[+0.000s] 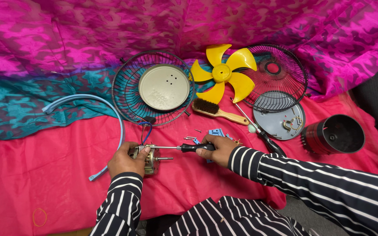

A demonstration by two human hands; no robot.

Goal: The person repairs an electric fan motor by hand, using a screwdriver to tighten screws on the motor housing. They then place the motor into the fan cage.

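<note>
Small brass-coloured fan motor (150, 158): clasped by left hand (125, 160). Black-handled screwdriver (184, 148): gripped in right hand (217, 150) fingers, shaft lying horizontal, tip pointing left into motor top.

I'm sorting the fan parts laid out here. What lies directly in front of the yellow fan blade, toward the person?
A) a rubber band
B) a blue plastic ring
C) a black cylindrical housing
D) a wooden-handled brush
D: the wooden-handled brush lies just below the yellow fan blade on the pink cloth, while the black cylindrical housing sits far to the right.
</note>
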